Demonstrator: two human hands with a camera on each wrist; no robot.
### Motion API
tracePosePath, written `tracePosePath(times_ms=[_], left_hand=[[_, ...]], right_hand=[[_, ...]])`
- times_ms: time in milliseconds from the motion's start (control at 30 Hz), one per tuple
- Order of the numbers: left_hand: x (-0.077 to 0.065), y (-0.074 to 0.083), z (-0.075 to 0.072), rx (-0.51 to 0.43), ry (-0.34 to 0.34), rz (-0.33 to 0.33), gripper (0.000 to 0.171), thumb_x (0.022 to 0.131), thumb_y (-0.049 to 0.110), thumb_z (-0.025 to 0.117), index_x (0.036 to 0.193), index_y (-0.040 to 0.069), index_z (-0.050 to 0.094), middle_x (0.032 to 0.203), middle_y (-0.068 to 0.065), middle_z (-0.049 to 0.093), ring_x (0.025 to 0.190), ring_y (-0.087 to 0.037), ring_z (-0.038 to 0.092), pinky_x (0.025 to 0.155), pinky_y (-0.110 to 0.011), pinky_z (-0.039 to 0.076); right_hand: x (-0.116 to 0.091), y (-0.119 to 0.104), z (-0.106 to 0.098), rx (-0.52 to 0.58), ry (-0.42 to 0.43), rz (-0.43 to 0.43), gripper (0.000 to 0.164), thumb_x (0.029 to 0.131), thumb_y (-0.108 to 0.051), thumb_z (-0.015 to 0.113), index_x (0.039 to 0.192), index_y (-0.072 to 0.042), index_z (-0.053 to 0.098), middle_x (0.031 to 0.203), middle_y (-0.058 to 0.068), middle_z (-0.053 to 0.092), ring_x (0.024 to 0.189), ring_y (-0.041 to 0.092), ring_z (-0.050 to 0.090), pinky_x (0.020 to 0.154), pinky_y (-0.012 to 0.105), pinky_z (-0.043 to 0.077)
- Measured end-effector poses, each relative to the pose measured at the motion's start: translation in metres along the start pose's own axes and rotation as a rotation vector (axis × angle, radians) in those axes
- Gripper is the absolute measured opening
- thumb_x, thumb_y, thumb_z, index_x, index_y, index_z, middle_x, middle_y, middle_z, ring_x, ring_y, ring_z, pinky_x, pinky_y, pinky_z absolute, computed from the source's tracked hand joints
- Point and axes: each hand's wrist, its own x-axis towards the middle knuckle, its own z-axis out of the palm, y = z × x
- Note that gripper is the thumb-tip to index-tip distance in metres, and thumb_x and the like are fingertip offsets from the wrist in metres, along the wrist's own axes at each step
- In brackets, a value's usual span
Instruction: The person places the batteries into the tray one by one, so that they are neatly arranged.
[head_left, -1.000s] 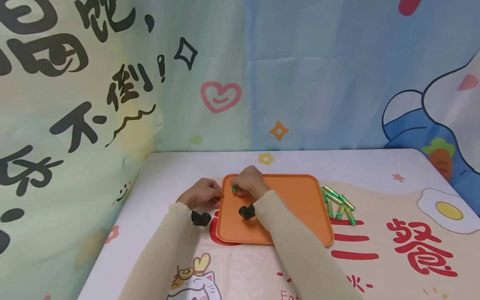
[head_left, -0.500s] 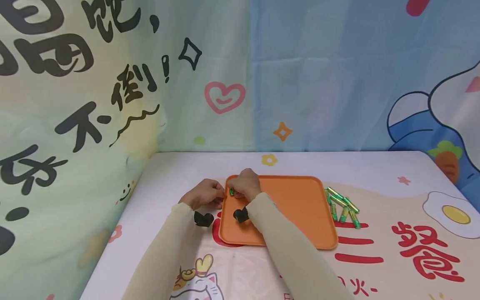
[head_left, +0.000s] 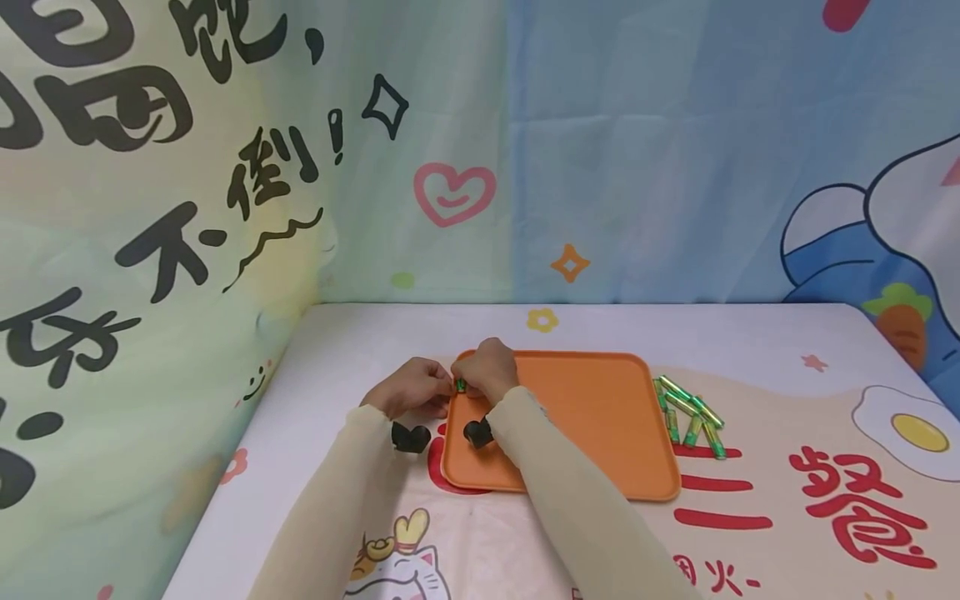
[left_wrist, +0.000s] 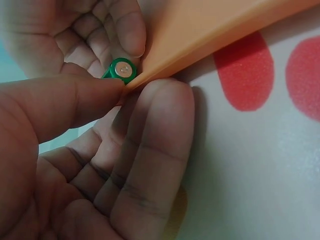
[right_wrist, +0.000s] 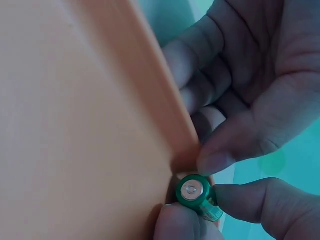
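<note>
An orange tray [head_left: 585, 425] lies on the table under both hands. At its left rim, my left hand [head_left: 411, 389] pinches the edge, thumb on top and fingers outside, as the left wrist view shows. My right hand [head_left: 489, 372] reaches over the tray's far left part and holds a small green battery [head_left: 461, 386] between thumb and fingers. In the right wrist view the battery [right_wrist: 192, 190] has its silver end facing the camera, close by the rim and the left thumb. Most of the battery's length is hidden by fingers in the left wrist view.
Several more green batteries [head_left: 690, 412] lie in a loose group just right of the tray. A printed cloth [head_left: 750, 350] covers the table, and a patterned curtain [head_left: 645, 167] hangs behind it. Each wrist wears a black device [head_left: 411, 437].
The right hand has moved slightly left with the battery, bringing it up to the tray's left rim beside the left hand. The left hand has kept its place at the rim.
</note>
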Motion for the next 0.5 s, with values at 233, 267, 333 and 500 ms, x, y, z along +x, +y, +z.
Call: tracePosePath(times_ms=[233, 267, 333, 500], left_hand=[[-0.0025, -0.0013, 0.0002, -0.003, 0.006, 0.001, 0.011, 0.099, 0.013, 0.064, 0.104, 0.004, 0.066, 0.093, -0.012, 0.069, 0.071, -0.020, 0.068, 0.075, -0.028, 0.062], [-0.0024, -0.0014, 0.0006, -0.004, 0.006, 0.003, 0.011, 0.099, 0.013, 0.064, 0.103, 0.003, 0.066, 0.092, -0.012, 0.069, 0.071, -0.020, 0.068, 0.075, -0.028, 0.062], [-0.0024, -0.0016, 0.0010, -0.005, 0.004, 0.005, 0.011, 0.099, 0.013, 0.063, 0.103, 0.003, 0.066, 0.092, -0.012, 0.069, 0.071, -0.020, 0.067, 0.075, -0.028, 0.062], [-0.0029, -0.0007, 0.0005, -0.014, -0.004, 0.010, 0.011, 0.099, 0.012, 0.063, 0.105, 0.002, 0.066, 0.091, -0.012, 0.068, 0.070, -0.020, 0.067, 0.074, -0.028, 0.062]], right_hand=[[-0.0001, 0.0010, 0.0031, 0.010, 0.022, 0.010, 0.021, 0.081, -0.013, 0.079, 0.087, 0.002, 0.066, 0.056, 0.003, 0.058, 0.047, 0.017, 0.062, 0.043, 0.023, 0.046], [0.0000, 0.0014, 0.0035, 0.015, 0.025, 0.008, 0.020, 0.081, -0.012, 0.078, 0.087, 0.003, 0.066, 0.056, 0.003, 0.058, 0.047, 0.017, 0.062, 0.043, 0.023, 0.046], [0.0008, 0.0024, 0.0043, 0.016, 0.028, 0.004, 0.019, 0.081, -0.012, 0.078, 0.086, 0.002, 0.066, 0.054, 0.003, 0.058, 0.046, 0.017, 0.062, 0.043, 0.023, 0.047], [0.0024, 0.0040, 0.0045, 0.038, 0.028, 0.001, 0.016, 0.081, -0.009, 0.077, 0.083, 0.002, 0.066, 0.053, 0.003, 0.058, 0.045, 0.016, 0.062, 0.044, 0.023, 0.050]])
